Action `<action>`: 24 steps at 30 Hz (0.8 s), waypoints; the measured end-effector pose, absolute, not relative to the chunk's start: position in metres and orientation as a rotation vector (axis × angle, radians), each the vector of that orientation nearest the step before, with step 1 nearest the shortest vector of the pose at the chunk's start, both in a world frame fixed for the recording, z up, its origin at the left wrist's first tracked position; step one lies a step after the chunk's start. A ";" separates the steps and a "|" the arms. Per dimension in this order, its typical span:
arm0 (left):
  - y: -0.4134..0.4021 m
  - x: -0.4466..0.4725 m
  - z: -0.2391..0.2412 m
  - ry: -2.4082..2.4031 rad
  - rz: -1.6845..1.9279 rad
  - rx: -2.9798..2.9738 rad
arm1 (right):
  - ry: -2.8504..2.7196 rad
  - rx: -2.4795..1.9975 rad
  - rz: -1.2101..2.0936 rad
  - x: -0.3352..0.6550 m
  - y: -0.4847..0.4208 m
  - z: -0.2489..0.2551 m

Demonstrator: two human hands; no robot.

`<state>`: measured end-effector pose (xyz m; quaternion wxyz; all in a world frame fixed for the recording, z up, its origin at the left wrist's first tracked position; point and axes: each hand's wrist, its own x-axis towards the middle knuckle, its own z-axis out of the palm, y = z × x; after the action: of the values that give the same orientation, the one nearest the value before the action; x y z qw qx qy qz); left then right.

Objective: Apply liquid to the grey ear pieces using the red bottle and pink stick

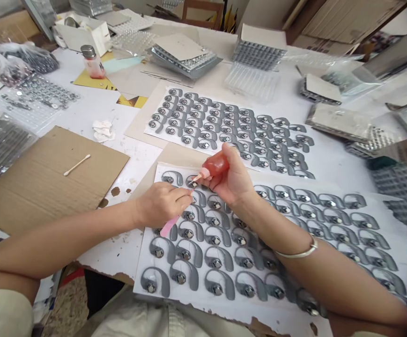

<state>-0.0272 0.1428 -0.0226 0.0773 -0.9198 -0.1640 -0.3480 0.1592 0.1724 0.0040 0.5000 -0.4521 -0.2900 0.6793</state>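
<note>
My right hand (233,180) is closed round a small red squeeze bottle (216,164) with a pale pink cap and a thin needle tip, which points down to the left. My left hand (164,203) is closed in a pinch on a slim pink tool (169,226); its flat end sticks out below the palm, and its kind is not clear. The fingertips of both hands are close together over a white sheet (206,297) bearing rows of grey ear-hook earphones (216,239), each with a shiny faceted piece. The needle tip is by an earphone (192,181) in the top row.
A second sheet of grey earphones (210,119) lies beyond. On the left are brown cardboard (48,173) with a cotton swab (77,165), a crumpled tissue (103,130) and a jar with reddish liquid (92,62). Stacked trays (259,47) stand behind; more packs (340,121) lie right.
</note>
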 end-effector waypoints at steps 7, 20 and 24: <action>0.145 -0.025 -0.026 -0.493 -0.991 -2.761 | -0.843 -1.059 1.304 0.172 0.182 0.011; 0.144 -0.024 -0.027 -0.545 -0.930 -2.783 | -1.317 -1.015 0.856 0.165 0.165 0.000; 0.144 -0.022 -0.028 -0.577 -0.896 -2.783 | -1.475 -1.021 0.603 0.166 0.161 -0.005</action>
<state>-0.0222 0.1435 -0.0285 0.0809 -0.9308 -0.1931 -0.2996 0.1660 0.1612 -0.0054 0.5846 -0.4376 -0.6323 0.2587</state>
